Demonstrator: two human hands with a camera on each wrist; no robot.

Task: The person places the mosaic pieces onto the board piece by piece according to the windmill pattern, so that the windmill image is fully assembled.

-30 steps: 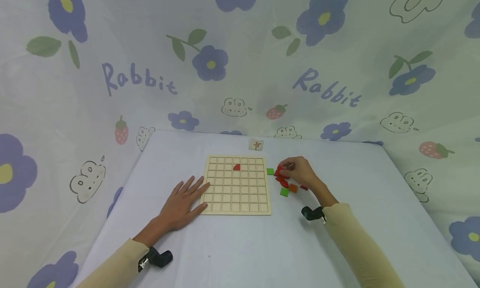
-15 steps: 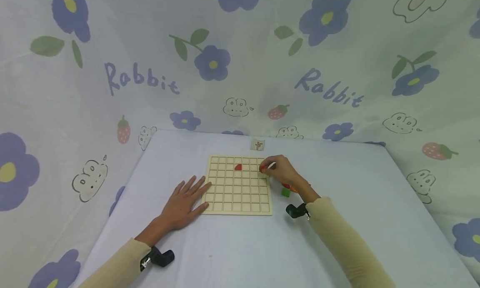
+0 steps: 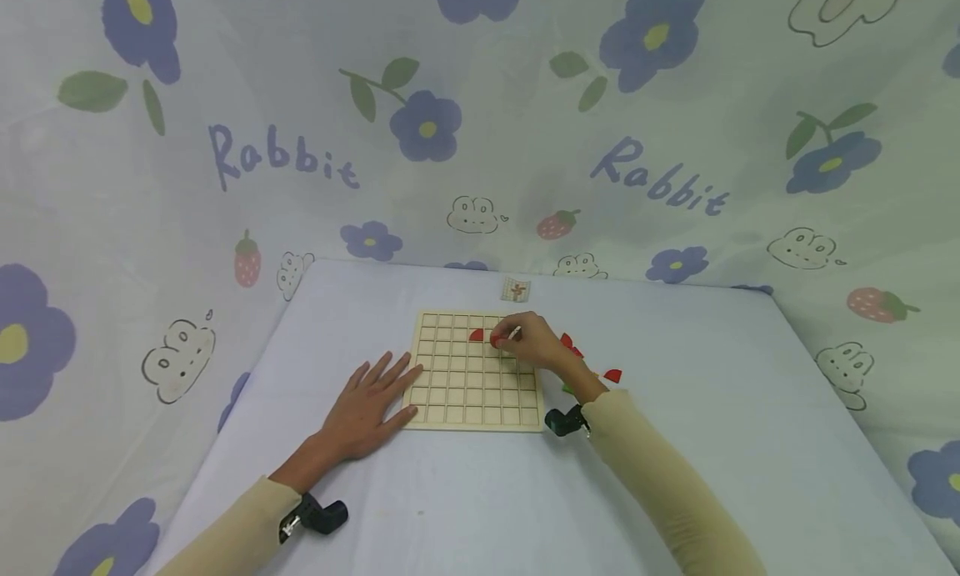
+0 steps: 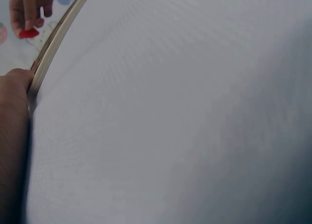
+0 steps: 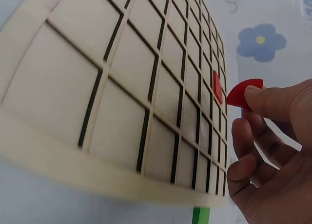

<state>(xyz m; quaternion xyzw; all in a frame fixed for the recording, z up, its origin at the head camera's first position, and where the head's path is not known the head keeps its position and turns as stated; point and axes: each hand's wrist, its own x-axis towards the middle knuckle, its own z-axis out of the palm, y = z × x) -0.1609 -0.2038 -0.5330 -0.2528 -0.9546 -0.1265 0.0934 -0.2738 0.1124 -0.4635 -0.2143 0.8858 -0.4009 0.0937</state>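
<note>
A wooden grid board point(image 3: 472, 397) lies on the white table, with a red quarter-circle tile point(image 3: 476, 335) in one cell of its upper part. My right hand point(image 3: 529, 343) pinches another red quarter-circle tile point(image 5: 239, 94) between thumb and fingers. In the head view that held tile is above the board, just right of the tile in the cell. My left hand point(image 3: 367, 411) rests spread at the board's left side, its fingertips and thumb on the edge. The left wrist view catches only part of this hand point(image 4: 13, 121), against the board's rim.
Right of the board lie loose red tiles point(image 3: 566, 340), one more red tile point(image 3: 612, 376) farther right, and a green tile point(image 3: 567, 388) partly covered by my right forearm. A small patterned card point(image 3: 516, 289) lies behind the board. A printed cloth point(image 3: 480, 126) hangs behind the table.
My right hand has taken a red tile from the loose pieces and moved left with it over the board. The left hand has stayed in place.
</note>
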